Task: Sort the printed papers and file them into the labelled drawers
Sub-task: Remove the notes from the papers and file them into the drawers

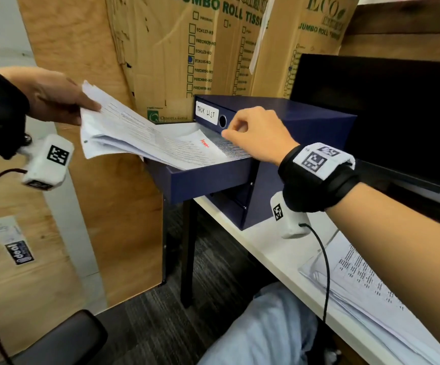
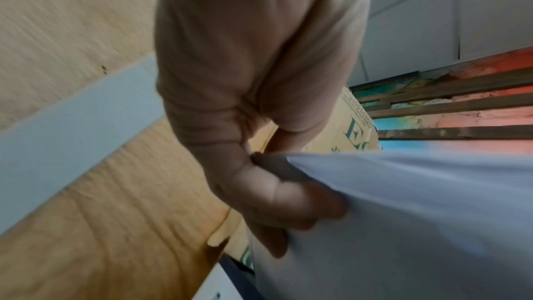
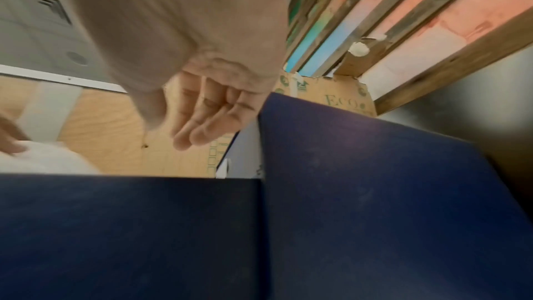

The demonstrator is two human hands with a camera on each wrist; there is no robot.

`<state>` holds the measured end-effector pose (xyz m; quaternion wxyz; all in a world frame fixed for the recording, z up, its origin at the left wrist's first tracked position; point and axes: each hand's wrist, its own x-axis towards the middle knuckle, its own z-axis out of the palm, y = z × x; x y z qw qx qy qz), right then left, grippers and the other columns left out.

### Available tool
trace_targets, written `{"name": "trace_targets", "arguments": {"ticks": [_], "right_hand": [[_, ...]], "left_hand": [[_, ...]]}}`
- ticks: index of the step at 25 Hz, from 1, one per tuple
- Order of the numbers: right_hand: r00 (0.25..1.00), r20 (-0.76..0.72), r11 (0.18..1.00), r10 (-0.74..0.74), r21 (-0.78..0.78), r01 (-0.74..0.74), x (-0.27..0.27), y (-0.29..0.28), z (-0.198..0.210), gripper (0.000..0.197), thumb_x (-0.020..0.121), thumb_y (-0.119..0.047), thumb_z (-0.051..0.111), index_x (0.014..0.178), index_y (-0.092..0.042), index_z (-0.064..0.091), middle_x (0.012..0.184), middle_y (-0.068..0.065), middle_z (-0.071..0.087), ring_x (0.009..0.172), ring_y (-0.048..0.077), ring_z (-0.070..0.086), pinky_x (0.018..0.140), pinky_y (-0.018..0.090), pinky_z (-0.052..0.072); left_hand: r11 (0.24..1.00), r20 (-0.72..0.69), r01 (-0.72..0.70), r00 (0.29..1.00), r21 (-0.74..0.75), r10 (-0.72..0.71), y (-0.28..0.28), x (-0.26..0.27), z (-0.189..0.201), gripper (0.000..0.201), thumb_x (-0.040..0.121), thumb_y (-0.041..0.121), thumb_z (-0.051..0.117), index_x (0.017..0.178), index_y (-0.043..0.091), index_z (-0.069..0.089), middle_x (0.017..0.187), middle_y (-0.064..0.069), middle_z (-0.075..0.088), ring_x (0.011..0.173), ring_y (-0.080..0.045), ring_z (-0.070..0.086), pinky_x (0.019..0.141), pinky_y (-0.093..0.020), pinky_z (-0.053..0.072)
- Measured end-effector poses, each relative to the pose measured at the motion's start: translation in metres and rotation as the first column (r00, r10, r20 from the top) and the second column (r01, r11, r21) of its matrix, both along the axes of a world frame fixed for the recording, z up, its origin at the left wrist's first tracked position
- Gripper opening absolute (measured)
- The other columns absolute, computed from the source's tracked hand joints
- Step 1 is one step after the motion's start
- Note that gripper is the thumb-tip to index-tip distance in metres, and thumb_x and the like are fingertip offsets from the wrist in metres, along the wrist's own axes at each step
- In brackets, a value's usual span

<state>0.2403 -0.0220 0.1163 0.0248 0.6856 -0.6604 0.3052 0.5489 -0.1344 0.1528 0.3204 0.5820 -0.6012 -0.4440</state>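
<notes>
The left hand (image 1: 55,97) grips one end of a stack of printed papers (image 1: 139,133), thumb on top and fingers curled beneath, while the far end of the stack slopes down into the pulled-out drawer (image 1: 208,177) of a dark blue drawer unit (image 1: 305,122). The right hand (image 1: 255,133) hovers over the sheets at the drawer's back, fingers loosely curled and holding nothing. A "TASK LIST" label (image 1: 207,112) marks the closed drawer above. More papers (image 1: 366,283) lie on the white desk (image 1: 242,233).
</notes>
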Motion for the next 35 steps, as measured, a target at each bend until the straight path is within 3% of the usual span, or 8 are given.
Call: {"name": "trace_targets", "arguments": {"ticks": [10, 15, 18, 20, 25, 28, 31, 35], "right_hand": [[0.772, -0.292, 0.817, 0.564, 0.067, -0.572, 0.058, 0.005, -0.038, 0.048, 0.099, -0.037, 0.049, 0.146, -0.03, 0.039, 0.155, 0.004, 0.032, 0.14, 0.02, 0.032, 0.111, 0.034, 0.031], [0.824, -0.365, 0.895, 0.433, 0.067, -0.441, 0.044, -0.007, -0.03, 0.041, 0.102, -0.043, 0.036, 0.101, -0.017, 0.067, 0.099, 0.0, 0.068, 0.094, 0.019, 0.059, 0.08, 0.037, 0.043], [0.884, -0.312, 0.935, 0.349, 0.182, -0.305, 0.027, -0.017, -0.036, 0.07, 0.101, -0.054, 0.024, 0.086, 0.001, 0.064, 0.068, 0.01, 0.06, 0.066, 0.025, 0.054, 0.071, 0.038, 0.044], [0.899, -0.26, 0.924, 0.352, 0.252, -0.289, 0.021, -0.02, -0.042, 0.078, 0.1, -0.057, 0.021, 0.089, 0.007, 0.064, 0.055, 0.009, 0.047, 0.055, 0.024, 0.045, 0.07, 0.038, 0.044], [0.825, -0.316, 0.88, 0.469, 0.248, -0.406, 0.024, -0.025, -0.049, 0.078, 0.095, -0.065, 0.01, 0.091, -0.01, 0.066, 0.096, 0.012, 0.069, 0.092, 0.028, 0.061, 0.088, 0.042, 0.045], [0.841, -0.383, 0.892, 0.382, 0.391, -0.227, 0.03, -0.03, -0.04, 0.074, 0.092, -0.067, 0.005, 0.06, -0.008, 0.037, 0.068, 0.011, 0.055, 0.074, 0.026, 0.055, 0.1, 0.035, 0.029], [0.924, -0.17, 0.862, 0.343, 0.447, -0.238, 0.025, -0.032, -0.033, 0.091, 0.089, -0.072, 0.004, 0.078, -0.007, 0.067, 0.089, 0.007, 0.067, 0.089, 0.02, 0.057, 0.103, 0.036, 0.028], [0.959, -0.069, 0.957, 0.275, -0.077, -0.28, 0.006, -0.027, -0.024, 0.064, 0.099, -0.055, 0.022, 0.102, -0.015, 0.071, 0.102, 0.006, 0.066, 0.115, 0.023, 0.053, 0.113, 0.04, 0.026]], "left_hand": [[0.946, -0.222, 0.253, 0.953, 0.203, -0.208, 0.008, -0.079, -0.021, 0.024, 0.101, 0.005, 0.037, 0.095, -0.003, 0.059, 0.092, -0.013, 0.071, 0.067, -0.012, 0.071, 0.058, -0.019, 0.057], [0.935, -0.283, 0.242, 0.945, 0.261, -0.166, 0.007, -0.091, -0.012, 0.025, 0.102, 0.004, 0.034, 0.11, -0.014, 0.05, 0.112, -0.026, 0.059, 0.076, -0.026, 0.073, 0.063, -0.027, 0.059], [0.977, -0.218, 0.15, 0.969, 0.155, -0.114, -0.003, -0.091, -0.018, 0.034, 0.098, -0.003, 0.042, 0.128, -0.018, 0.039, 0.127, -0.025, 0.048, 0.105, -0.034, 0.064, 0.067, -0.033, 0.059], [0.993, -0.033, 0.104, 0.994, -0.051, -0.106, -0.008, -0.088, -0.026, 0.032, 0.092, -0.005, 0.054, 0.121, -0.018, 0.048, 0.115, -0.024, 0.057, 0.093, -0.029, 0.066, 0.066, -0.033, 0.06], [0.908, 0.444, 0.034, 0.88, -0.418, 0.171, -0.018, -0.063, -0.046, 0.032, 0.089, 0.001, 0.051, 0.118, -0.009, 0.058, 0.106, -0.024, 0.064, 0.089, -0.035, 0.064, 0.076, -0.043, 0.058], [0.974, 0.28, 0.048, 0.96, -0.221, 0.016, -0.025, -0.055, -0.061, 0.017, 0.088, -0.005, 0.053, 0.097, -0.011, 0.066, 0.091, -0.025, 0.07, 0.076, -0.028, 0.065, 0.074, -0.039, 0.059], [0.984, 0.028, 0.008, 1.0, -0.178, -0.003, -0.022, -0.055, -0.069, 0.007, 0.086, -0.006, 0.062, 0.08, -0.004, 0.064, 0.086, -0.017, 0.069, 0.081, -0.023, 0.066, 0.083, -0.033, 0.058], [0.978, -0.263, -0.081, 0.965, -0.193, 0.029, -0.011, -0.06, -0.083, 0.011, 0.081, -0.01, 0.066, 0.082, 0.0, 0.06, 0.09, -0.018, 0.064, 0.075, -0.019, 0.063, 0.066, -0.019, 0.058]]}}
